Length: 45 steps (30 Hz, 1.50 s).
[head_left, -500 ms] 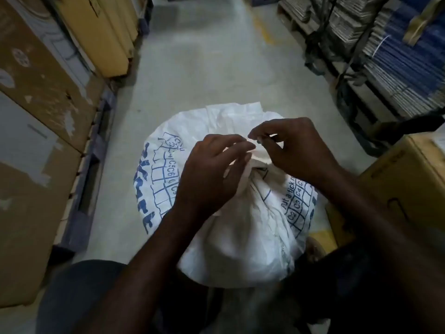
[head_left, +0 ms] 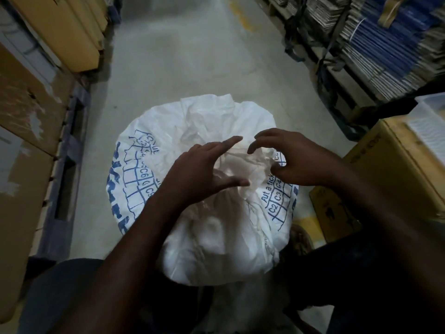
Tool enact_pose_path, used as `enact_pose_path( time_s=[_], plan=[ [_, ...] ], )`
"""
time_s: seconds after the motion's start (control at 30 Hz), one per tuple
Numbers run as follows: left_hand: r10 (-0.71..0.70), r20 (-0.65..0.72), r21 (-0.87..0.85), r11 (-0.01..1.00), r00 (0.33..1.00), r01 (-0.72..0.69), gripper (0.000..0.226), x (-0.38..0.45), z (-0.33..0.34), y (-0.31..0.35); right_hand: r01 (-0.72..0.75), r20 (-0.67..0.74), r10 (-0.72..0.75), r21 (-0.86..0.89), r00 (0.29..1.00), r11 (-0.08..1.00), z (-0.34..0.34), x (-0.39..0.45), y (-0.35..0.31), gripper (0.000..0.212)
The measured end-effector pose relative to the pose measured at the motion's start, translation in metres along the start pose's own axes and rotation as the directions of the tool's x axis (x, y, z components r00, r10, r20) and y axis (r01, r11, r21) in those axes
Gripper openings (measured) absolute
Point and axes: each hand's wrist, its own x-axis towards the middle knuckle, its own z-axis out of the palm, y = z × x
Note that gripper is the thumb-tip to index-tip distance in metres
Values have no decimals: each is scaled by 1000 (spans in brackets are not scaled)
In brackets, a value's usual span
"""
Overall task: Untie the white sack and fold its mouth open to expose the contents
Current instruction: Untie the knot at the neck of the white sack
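Observation:
A full white sack with blue printed grids stands on the concrete floor right in front of me. Its gathered mouth bunches up at the top centre, crumpled and loose. My left hand hovers over the left side of the mouth with fingers spread and thumb out, holding nothing. My right hand hovers on the right side, fingers curled and apart, also holding nothing. The sack's contents are hidden.
Tall cardboard boxes on a pallet line the left side. A yellow-brown carton stands close at the right, with stacked bundles on racks behind it. A concrete aisle runs ahead past the sack.
Both hands were pinching the gathered mouth of the sack; now they have let go and spread apart above it. The mouth looks looser.

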Motion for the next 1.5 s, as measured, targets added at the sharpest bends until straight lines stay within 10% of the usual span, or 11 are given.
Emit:
enact_pose_path(
  time_s=[0.2, 0.5, 0.6, 0.8, 1.07, 1.27, 1.5],
  plan=[
    [50, 33, -117, 992, 998, -46, 119, -10, -13, 0, 49, -158, -34, 94, 987, 994, 14, 17, -4, 47],
    [284, -482, 257, 950, 829, -176, 39, -19, -18, 5, -88, -376, 246, 390, 893, 917, 37, 59, -28, 45],
    [437, -338, 344, 882, 834, -323, 42, -24, -7, 10, -112, -355, 254, 373, 900, 921, 41, 69, -20, 30],
    [102, -179, 258, 965, 979, -53, 70, -26, 4, -5, -116, -176, 164, 251, 971, 961, 40, 65, -6, 13],
    [-78, -222, 274, 952, 972, 139, 48, -11, 19, -25, 97, -380, -91, -4, 921, 995, 36, 46, -24, 14],
    [-87, -249, 303, 939, 965, 163, 57, 3, 23, -38, -220, -68, 214, -96, 974, 971, 69, 32, -9, 17],
    [-125, -263, 247, 950, 957, 192, 51, 12, 26, -48, -330, -171, 351, 136, 921, 934, 110, 35, -10, 18]
  ],
)
